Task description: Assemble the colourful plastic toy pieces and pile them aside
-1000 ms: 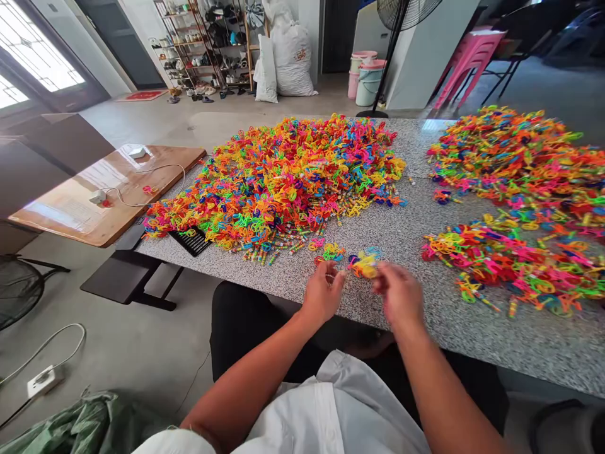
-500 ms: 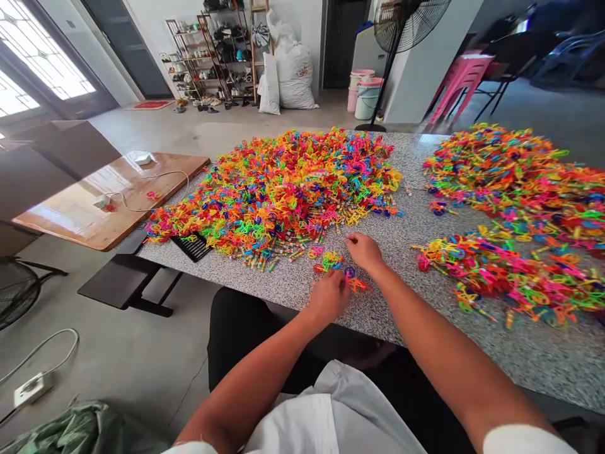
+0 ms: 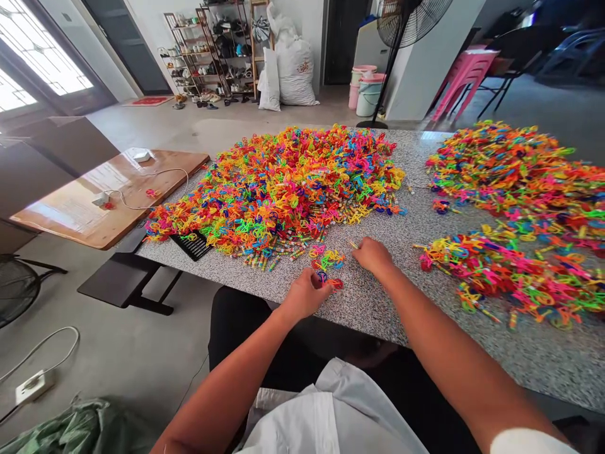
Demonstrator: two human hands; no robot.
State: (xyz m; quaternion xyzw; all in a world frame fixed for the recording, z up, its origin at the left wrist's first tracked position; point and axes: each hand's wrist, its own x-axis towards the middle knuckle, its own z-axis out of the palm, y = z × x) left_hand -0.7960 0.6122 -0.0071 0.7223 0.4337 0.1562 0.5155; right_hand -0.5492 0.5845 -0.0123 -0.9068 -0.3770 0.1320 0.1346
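Observation:
My left hand [image 3: 306,294] is low over the speckled tabletop [image 3: 378,309], its thumb and forefinger curled around a few small plastic pieces, among them a purple ring-like piece [image 3: 322,277] and a red-orange one [image 3: 336,284]. Just beyond it lie yellow and green plastic pieces [image 3: 329,258]. My right hand [image 3: 374,257] is closed in a pinch on a short, thin pencil-like stick [image 3: 353,244], whose pale end sticks out to the left. A large heap of bright plastic pieces [image 3: 293,183] rises in front of both hands, with patterned sticks [image 3: 271,258] along its near edge.
More plastic pieces form a second heap [image 3: 515,170] and a nearer pile [image 3: 510,271] on the right. A black slotted tray [image 3: 193,246] is partly under the main heap. A wooden table [image 3: 94,214] stands left; behind are a fan [image 3: 401,38], buckets [image 3: 369,98] and sacks [image 3: 295,72].
My left hand has moved left, and the purple and orange-red pieces have shifted left with it. My right hand has drifted slightly right and nearer, and the stick in its pinch now shows.

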